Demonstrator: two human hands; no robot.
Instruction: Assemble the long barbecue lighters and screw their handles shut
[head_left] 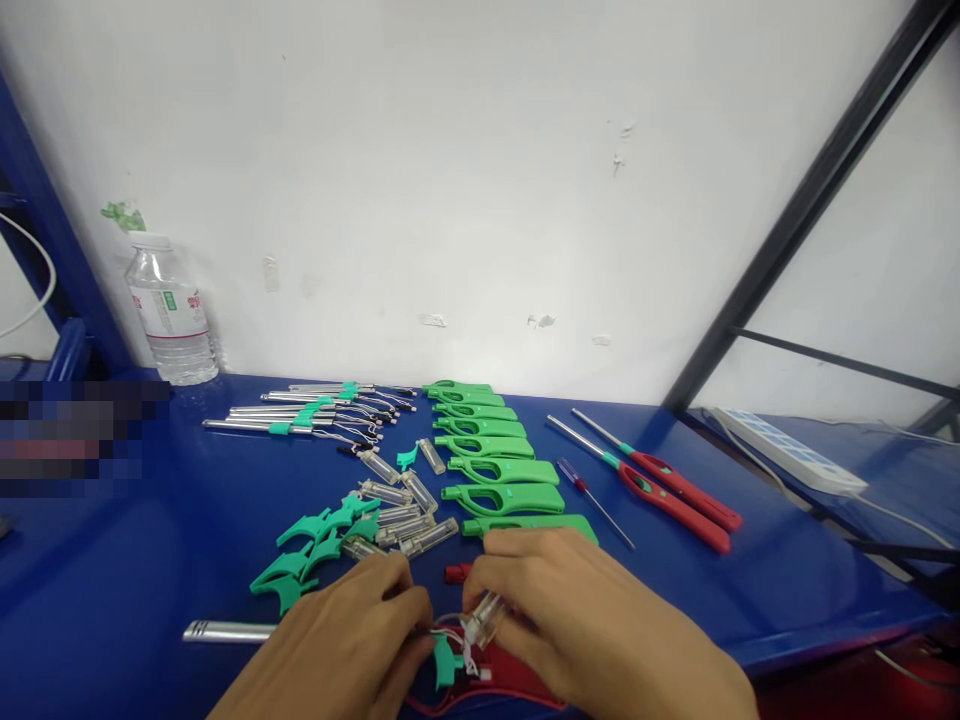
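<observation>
My right hand (570,610) pinches a small clear plastic fuel tank (489,618) above an opened red lighter casing (517,675). White wires and a teal trigger (445,662) lie in that casing. My left hand (356,635) is closed over the casing's left end; its fingertips are partly hidden. A metal lighter tube (229,631) sticks out to the left from under this hand. Just beyond my hands lie a pile of teal triggers (322,545) and several clear fuel tanks (397,515). A red casing part (456,573) shows between the hands.
Green lighter casings (502,470) form a column at mid-table, with metal tubes with wires (277,412) to their left. A screwdriver (574,478) and two red lighters (675,505) lie right. A water bottle (172,320) and a power strip (787,450) stand farther out.
</observation>
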